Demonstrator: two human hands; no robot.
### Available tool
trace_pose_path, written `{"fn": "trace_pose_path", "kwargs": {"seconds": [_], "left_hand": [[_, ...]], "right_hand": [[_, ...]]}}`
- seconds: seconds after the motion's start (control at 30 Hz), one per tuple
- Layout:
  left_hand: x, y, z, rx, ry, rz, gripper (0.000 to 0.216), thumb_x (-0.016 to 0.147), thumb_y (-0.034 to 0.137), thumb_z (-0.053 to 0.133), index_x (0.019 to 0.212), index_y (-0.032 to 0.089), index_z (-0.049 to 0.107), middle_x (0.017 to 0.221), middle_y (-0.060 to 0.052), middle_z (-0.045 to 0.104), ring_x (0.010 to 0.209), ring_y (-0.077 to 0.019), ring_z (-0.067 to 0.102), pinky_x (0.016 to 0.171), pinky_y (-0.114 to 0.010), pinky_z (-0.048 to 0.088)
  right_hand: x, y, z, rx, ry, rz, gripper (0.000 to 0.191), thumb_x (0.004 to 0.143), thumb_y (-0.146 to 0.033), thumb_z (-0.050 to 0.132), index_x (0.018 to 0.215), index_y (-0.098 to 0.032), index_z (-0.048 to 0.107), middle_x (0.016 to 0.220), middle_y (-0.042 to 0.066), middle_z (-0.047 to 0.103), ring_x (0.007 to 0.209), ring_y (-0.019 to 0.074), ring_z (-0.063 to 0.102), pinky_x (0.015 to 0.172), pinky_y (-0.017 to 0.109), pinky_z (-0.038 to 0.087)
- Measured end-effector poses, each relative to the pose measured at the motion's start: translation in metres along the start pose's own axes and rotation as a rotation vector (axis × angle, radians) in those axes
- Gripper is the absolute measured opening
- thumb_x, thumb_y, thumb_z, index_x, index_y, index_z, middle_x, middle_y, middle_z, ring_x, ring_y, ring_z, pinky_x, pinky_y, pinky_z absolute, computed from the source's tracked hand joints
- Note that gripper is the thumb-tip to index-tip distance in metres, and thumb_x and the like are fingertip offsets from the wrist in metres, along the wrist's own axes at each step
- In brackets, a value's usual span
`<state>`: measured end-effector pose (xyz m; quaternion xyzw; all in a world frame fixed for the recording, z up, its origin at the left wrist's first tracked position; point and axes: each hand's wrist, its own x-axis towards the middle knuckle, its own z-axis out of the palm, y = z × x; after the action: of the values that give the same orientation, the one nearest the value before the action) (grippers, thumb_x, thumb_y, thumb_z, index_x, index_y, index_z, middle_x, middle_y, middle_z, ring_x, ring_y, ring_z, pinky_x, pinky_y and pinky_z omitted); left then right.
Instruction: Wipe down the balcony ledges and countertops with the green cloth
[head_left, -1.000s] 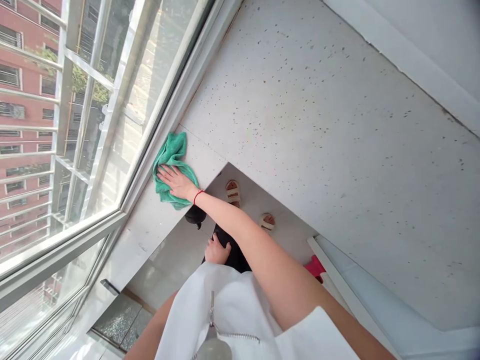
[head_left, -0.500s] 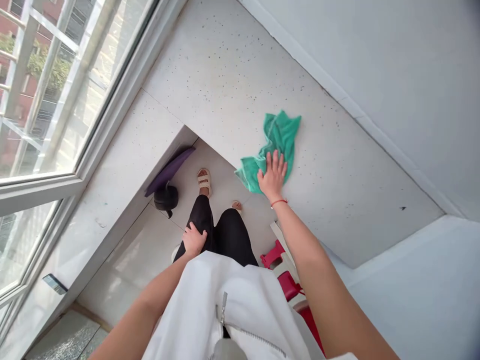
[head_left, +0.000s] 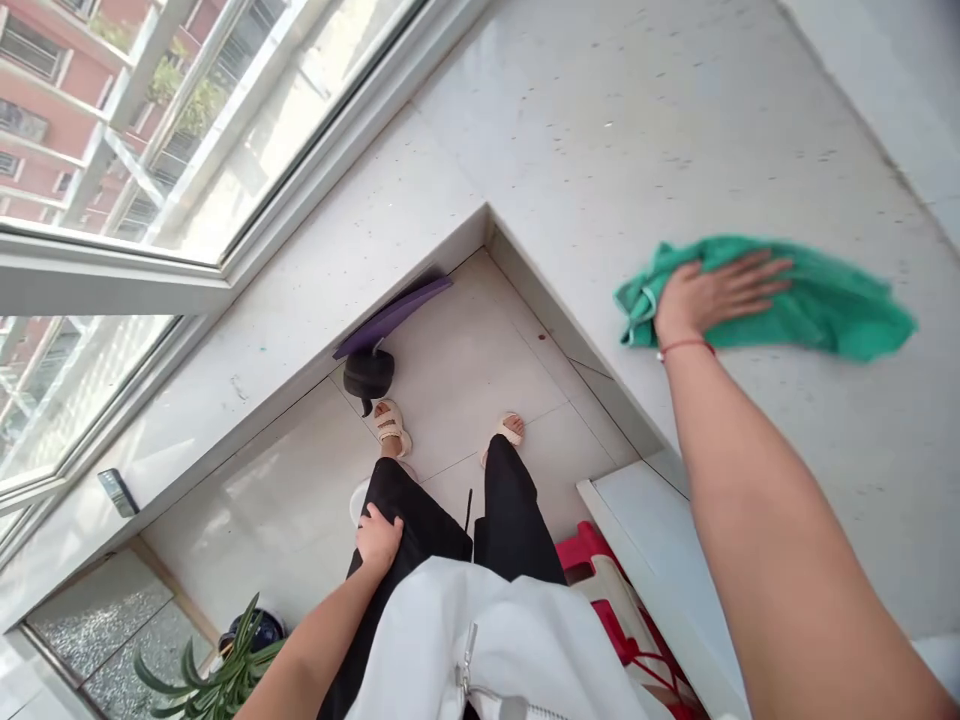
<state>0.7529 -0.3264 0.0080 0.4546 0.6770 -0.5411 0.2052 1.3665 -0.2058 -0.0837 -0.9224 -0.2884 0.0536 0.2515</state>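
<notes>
My right hand (head_left: 716, 290) lies flat on a green cloth (head_left: 832, 310), its fingers stretched out and blurred by motion. The cloth is bunched near the wrist and trails out to the right over the speckled white countertop (head_left: 645, 150). Part of it is hidden under the palm. A thin red bracelet (head_left: 686, 343) circles that wrist. Down at the left, my left hand (head_left: 379, 538) rests open on the thigh of my black trousers (head_left: 409, 510), with nothing in it.
A window (head_left: 225, 120) borders the ledge at left, where a phone-like object (head_left: 118, 492) lies. Below are a purple board (head_left: 394, 315), a round black object (head_left: 369, 373) and a potted plant (head_left: 217, 670). Red and white items (head_left: 592, 550) stand beside a white panel (head_left: 660, 560).
My right hand has swept the cloth rightward over the countertop, and the cloth now stretches sideways. My left hand stays on the thigh. The view has shifted, bringing the plant into sight.
</notes>
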Motion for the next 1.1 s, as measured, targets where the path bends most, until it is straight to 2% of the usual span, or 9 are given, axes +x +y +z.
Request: {"fn": "trace_pose_path", "kwargs": {"seconds": [0.1, 0.23, 0.4, 0.57, 0.63, 0.7, 0.83, 1.0, 1.1], "left_hand": [[0.020, -0.024, 0.012, -0.030, 0.004, -0.010, 0.072, 0.106, 0.045, 0.047, 0.163, 0.001, 0.038, 0.142, -0.028, 0.061, 0.128, -0.0403, 0.067, 0.109, -0.045, 0.050], [0.052, -0.060, 0.012, -0.103, -0.037, 0.015, 0.071, 0.106, 0.050, 0.048, 0.163, 0.008, 0.042, 0.141, -0.023, 0.064, 0.127, -0.0348, 0.068, 0.109, -0.041, 0.049], [0.082, -0.090, 0.002, -0.201, -0.099, 0.013, 0.073, 0.104, 0.048, 0.053, 0.164, 0.009, 0.042, 0.142, -0.023, 0.062, 0.127, -0.0348, 0.067, 0.105, -0.040, 0.050], [0.093, -0.106, -0.009, -0.265, -0.184, 0.056, 0.071, 0.105, 0.048, 0.052, 0.165, 0.010, 0.042, 0.144, -0.022, 0.062, 0.129, -0.0351, 0.065, 0.107, -0.040, 0.048], [0.096, -0.110, -0.013, -0.272, -0.202, 0.070, 0.071, 0.105, 0.047, 0.051, 0.165, 0.010, 0.042, 0.145, -0.022, 0.061, 0.129, -0.0361, 0.065, 0.108, -0.042, 0.047], [0.097, -0.114, -0.016, -0.284, -0.209, 0.078, 0.070, 0.105, 0.047, 0.050, 0.164, 0.010, 0.042, 0.145, -0.022, 0.060, 0.129, -0.0368, 0.064, 0.107, -0.042, 0.047], [0.097, -0.119, -0.015, -0.330, -0.228, 0.103, 0.069, 0.105, 0.046, 0.049, 0.163, 0.010, 0.042, 0.143, -0.023, 0.060, 0.128, -0.0361, 0.065, 0.107, -0.042, 0.048], [0.092, -0.122, -0.003, -0.437, -0.261, 0.130, 0.072, 0.106, 0.045, 0.047, 0.166, 0.008, 0.038, 0.148, -0.025, 0.057, 0.130, -0.0352, 0.063, 0.108, -0.041, 0.047], [0.090, -0.124, 0.007, -0.512, -0.311, 0.109, 0.074, 0.105, 0.044, 0.048, 0.168, 0.006, 0.035, 0.149, -0.025, 0.055, 0.131, -0.0366, 0.062, 0.109, -0.042, 0.047]], "right_hand": [[0.029, -0.136, 0.083, -0.217, -0.090, 0.218, 0.096, 0.109, -0.066, 0.013, 0.175, 0.003, 0.014, 0.181, 0.025, 0.004, 0.169, 0.0494, -0.001, 0.128, 0.075, -0.009], [-0.022, -0.318, 0.162, -0.394, -0.239, -0.035, 0.077, 0.113, -0.042, 0.017, 0.175, 0.003, 0.013, 0.180, 0.028, 0.007, 0.169, 0.0448, 0.009, 0.131, 0.071, 0.002], [-0.213, -0.459, 0.209, -0.076, -0.584, -0.573, 0.088, 0.102, -0.036, 0.057, 0.173, 0.005, 0.025, 0.180, 0.030, 0.006, 0.169, 0.0482, 0.000, 0.135, 0.073, 0.000], [-0.426, -0.538, 0.249, 0.170, -1.064, -1.085, 0.083, 0.095, -0.031, 0.053, 0.170, 0.003, 0.035, 0.180, 0.022, 0.012, 0.171, 0.0396, 0.006, 0.140, 0.066, 0.001], [-0.468, -0.559, 0.258, 0.200, -1.211, -1.290, 0.082, 0.092, -0.027, 0.048, 0.169, -0.003, 0.038, 0.180, 0.014, 0.016, 0.171, 0.0322, 0.011, 0.141, 0.059, 0.001], [-0.472, -0.568, 0.264, 0.202, -1.269, -1.414, 0.078, 0.092, -0.028, 0.047, 0.169, -0.011, 0.044, 0.179, 0.007, 0.022, 0.171, 0.0265, 0.016, 0.142, 0.052, 0.003], [-0.381, -0.538, 0.253, 0.111, -1.170, -1.379, 0.076, 0.095, -0.030, 0.051, 0.171, -0.020, 0.045, 0.179, 0.002, 0.028, 0.171, 0.0282, 0.020, 0.143, 0.057, 0.010], [-0.208, -0.437, 0.215, -0.226, -0.815, -0.921, 0.085, 0.093, -0.045, 0.052, 0.170, -0.010, 0.043, 0.180, 0.013, 0.025, 0.170, 0.0378, 0.015, 0.138, 0.067, 0.007], [-0.168, -0.405, 0.217, -0.238, -0.472, -0.423, 0.093, 0.094, -0.063, 0.048, 0.173, -0.014, 0.041, 0.180, 0.015, 0.019, 0.171, 0.0402, 0.010, 0.135, 0.063, 0.007]]}}
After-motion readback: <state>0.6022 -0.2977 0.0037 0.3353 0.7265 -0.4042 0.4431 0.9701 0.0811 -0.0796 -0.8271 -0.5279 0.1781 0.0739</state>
